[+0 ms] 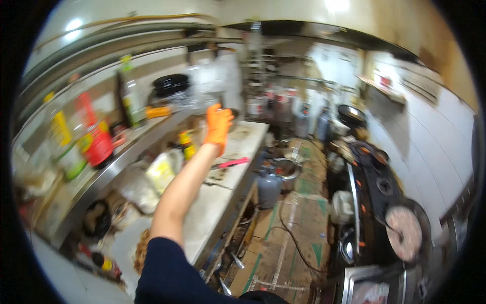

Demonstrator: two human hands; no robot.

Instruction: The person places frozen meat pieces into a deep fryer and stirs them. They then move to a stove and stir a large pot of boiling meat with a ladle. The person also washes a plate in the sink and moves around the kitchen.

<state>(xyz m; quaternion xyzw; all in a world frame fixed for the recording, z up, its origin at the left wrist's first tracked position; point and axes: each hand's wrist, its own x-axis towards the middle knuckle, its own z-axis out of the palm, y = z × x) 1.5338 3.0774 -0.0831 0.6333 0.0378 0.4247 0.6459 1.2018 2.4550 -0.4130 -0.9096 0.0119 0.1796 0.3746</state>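
My left hand (219, 127), in an orange glove, reaches out over the far part of the white worktop (212, 205). A dark round container (236, 113) shows just beside its fingers; blur hides whether they touch it. Below the hand, a knife with a pink handle (234, 162) lies on the worktop. A yellow-labelled bottle (186, 143) stands left of the wrist. Nearer me, a pale tray (125, 243) holds brown food pieces (141, 250), partly hidden by my sleeve. My right hand is out of view.
A shelf with a red bottle (97, 148) and other bottles runs along the left. Cardboard with a loose cable (294, 235) covers the floor; a grey gas cylinder (269, 188) stands beside the worktop. At right are a black stove (379, 178) and a large pan (404, 231).
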